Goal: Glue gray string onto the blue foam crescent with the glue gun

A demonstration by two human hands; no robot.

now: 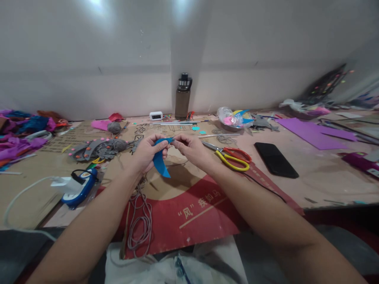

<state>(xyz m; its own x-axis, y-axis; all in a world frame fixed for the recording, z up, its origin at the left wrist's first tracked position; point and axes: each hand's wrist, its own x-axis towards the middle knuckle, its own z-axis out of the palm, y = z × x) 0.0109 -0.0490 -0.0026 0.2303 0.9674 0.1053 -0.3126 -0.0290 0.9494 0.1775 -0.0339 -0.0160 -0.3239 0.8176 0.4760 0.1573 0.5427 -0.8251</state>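
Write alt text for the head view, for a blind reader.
A left hand holds a curved blue strip, the right hand at its upper end, above red-and-brown cardboard. Scissors and a black phone lie to the right; a bottle stands behind.

Around the worktop (314, 187)
A brown bottle (182, 104) stands upright at 12 o'clock before the pale wall (124, 92), a small white display box (156, 116) near it at 10; a black phone (276, 159) lies at 3 o'clock, purple sheets (310, 134) beyond it; a blue power strip (79, 196) rests at 8.
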